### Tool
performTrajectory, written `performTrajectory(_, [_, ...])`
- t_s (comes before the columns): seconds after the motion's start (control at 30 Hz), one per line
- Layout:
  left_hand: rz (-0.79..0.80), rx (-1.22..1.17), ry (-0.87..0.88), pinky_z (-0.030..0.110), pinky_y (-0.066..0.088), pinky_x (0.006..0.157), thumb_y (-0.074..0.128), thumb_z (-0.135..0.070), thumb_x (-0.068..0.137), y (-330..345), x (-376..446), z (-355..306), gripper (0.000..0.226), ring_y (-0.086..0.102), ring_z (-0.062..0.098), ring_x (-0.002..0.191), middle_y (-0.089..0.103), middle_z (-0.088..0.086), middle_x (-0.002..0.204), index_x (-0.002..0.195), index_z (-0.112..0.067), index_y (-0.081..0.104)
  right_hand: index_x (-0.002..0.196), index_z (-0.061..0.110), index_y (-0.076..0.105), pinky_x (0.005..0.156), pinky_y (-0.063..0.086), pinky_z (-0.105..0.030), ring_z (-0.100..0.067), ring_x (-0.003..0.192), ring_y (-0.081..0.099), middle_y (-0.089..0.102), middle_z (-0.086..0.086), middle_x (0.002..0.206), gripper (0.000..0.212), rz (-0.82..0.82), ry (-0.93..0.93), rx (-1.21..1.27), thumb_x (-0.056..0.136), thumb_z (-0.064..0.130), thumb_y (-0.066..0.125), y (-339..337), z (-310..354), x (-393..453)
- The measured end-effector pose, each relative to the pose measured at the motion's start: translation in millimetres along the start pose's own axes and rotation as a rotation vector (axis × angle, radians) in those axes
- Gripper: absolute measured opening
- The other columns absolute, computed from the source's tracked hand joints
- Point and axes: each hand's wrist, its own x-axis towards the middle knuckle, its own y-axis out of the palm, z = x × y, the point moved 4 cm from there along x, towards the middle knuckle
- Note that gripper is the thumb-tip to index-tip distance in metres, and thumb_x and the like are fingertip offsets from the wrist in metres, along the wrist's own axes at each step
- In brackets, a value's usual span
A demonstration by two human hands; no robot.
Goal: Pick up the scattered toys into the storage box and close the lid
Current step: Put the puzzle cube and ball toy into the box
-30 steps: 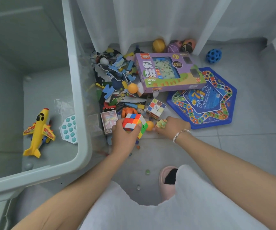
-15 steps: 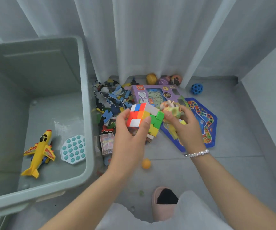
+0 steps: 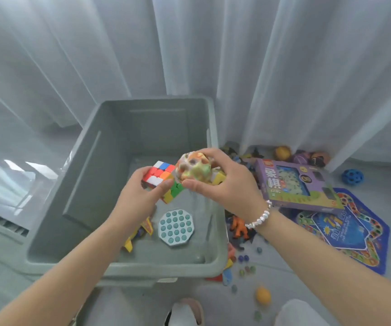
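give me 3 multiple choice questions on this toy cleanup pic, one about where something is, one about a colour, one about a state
1. Where does the pop-it pad lie?
A. inside the storage box
B. on the board game mat
C. under the curtain

2. What colour is the holed ball on the floor at far right?
A. red
B. blue
C. white

3. What are the hands doing?
A. both empty
B. left hand holds the puzzle cube, right hand holds the multicoloured ball
C. both closing a lid

Answers: 1 A, the pad rests on the box floor. 2 B, it is plainly blue. 3 B, each hand grips its toy above the open box.
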Motion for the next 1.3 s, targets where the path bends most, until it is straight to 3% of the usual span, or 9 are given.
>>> performTrajectory(0.1, [0.098, 0.076, -0.105, 0.030, 0.052, 0.078, 0.067, -0.036, 0.083, -10.8, 23.1, 39.5, 0.045, 0.062, 0.013, 0.086, 0.060, -0.006, 0.093, 0.122, -0.022, 0.049, 0.115, 0.038, 0.048, 0.071, 0.051, -0.029, -0.009, 0.088, 0.062, 0.066, 0.014, 0.095, 0.058, 0.161, -0.015, -0.279, 0.068, 0.070, 0.059, 44.9, 4.3, 12.2])
performTrajectory(0.2, [0.187, 0.210, -0.252, 0.038, 0.052, 0.088, 0.071, -0.034, 0.080, -13.5, 45.4, 80.7, 0.057, 0.062, 0.021, 0.094, 0.060, 0.002, 0.103, 0.129, -0.017, 0.046, 0.115, 0.031, 0.046, 0.066, 0.044, -0.027, -0.016, 0.093, 0.062, 0.066, 0.008, 0.100, 0.061, 0.352, 0.078, -0.551, 0.071, 0.072, 0.055, 90.2, -12.0, 22.6])
performTrajectory(0.3, [0.263, 0.342, -0.386, 0.034, 0.054, 0.078, 0.073, -0.028, 0.080, -7.6, 56.3, 112.4, 0.061, 0.059, 0.024, 0.094, 0.054, 0.005, 0.108, 0.130, -0.012, 0.044, 0.113, 0.025, 0.051, 0.072, 0.041, -0.028, -0.021, 0.102, 0.059, 0.063, 0.003, 0.109, 0.061, 0.564, 0.205, -0.701, 0.071, 0.068, 0.057, 125.2, -36.6, 27.1])
performTrajectory(0.4, [0.384, 0.469, -0.458, 0.040, 0.055, 0.084, 0.073, -0.029, 0.080, 3.7, 57.3, 133.2, 0.066, 0.062, 0.029, 0.094, 0.052, 0.008, 0.108, 0.134, -0.011, 0.040, 0.107, 0.021, 0.056, 0.071, 0.040, -0.026, -0.020, 0.098, 0.060, 0.063, 0.002, 0.107, 0.058, 0.690, 0.284, -0.764, 0.070, 0.065, 0.061, 143.8, -52.1, 27.2])
performTrajectory(0.57, [0.394, 0.562, -0.406, 0.035, 0.053, 0.082, 0.069, -0.033, 0.083, 7.0, 64.2, 145.6, 0.068, 0.060, 0.025, 0.095, 0.052, 0.006, 0.113, 0.139, -0.014, 0.036, 0.112, 0.021, 0.053, 0.072, 0.041, -0.027, -0.020, 0.099, 0.059, 0.062, 0.002, 0.107, 0.050, 0.696, 0.277, -0.809, 0.076, 0.055, 0.061, 150.7, -59.2, 27.0])
performTrajectory(0.77, [0.222, 0.369, -0.321, 0.033, 0.048, 0.089, 0.062, -0.039, 0.087, 0.0, 75.2, 140.1, 0.054, 0.056, 0.026, 0.107, 0.053, 0.010, 0.129, 0.132, -0.014, 0.046, 0.125, 0.020, 0.051, 0.090, 0.043, -0.032, -0.024, 0.114, 0.055, 0.058, -0.003, 0.125, 0.048, 0.643, 0.328, -0.727, 0.089, 0.051, 0.050, 146.8, -60.8, 33.5])
performTrajectory(1.0, [0.322, 0.601, -0.150, 0.028, 0.043, 0.067, 0.045, -0.040, 0.095, 5.3, 69.9, 126.1, 0.037, 0.057, 0.020, 0.083, 0.059, 0.006, 0.109, 0.122, -0.015, 0.051, 0.126, 0.005, 0.053, 0.093, 0.043, -0.033, -0.025, 0.112, 0.055, 0.058, -0.010, 0.125, 0.050, 0.963, 0.329, -0.665, 0.096, 0.043, 0.040, 164.0, -55.0, 21.4])
performTrajectory(1.17, [0.350, 0.596, -0.112, 0.032, 0.050, 0.069, 0.041, -0.040, 0.096, 7.8, 66.6, 120.1, 0.036, 0.065, 0.029, 0.089, 0.059, 0.003, 0.102, 0.119, -0.015, 0.052, 0.123, 0.005, 0.056, 0.095, 0.046, -0.031, -0.025, 0.114, 0.056, 0.059, -0.010, 0.124, 0.041, 0.827, 0.312, -0.636, 0.094, 0.033, 0.048, 161.5, -56.0, 30.2])
performTrajectory(1.3, [0.353, 0.551, -0.096, 0.035, 0.053, 0.073, 0.041, -0.040, 0.096, 7.0, 63.2, 114.3, 0.031, 0.066, 0.025, 0.087, 0.058, -0.004, 0.099, 0.116, -0.020, 0.053, 0.115, 0.010, 0.062, 0.081, 0.045, -0.022, -0.022, 0.108, 0.059, 0.061, -0.007, 0.120, 0.026, 0.624, 0.356, -0.446, 0.091, 0.013, 0.052, 151.5, -54.7, 37.1])
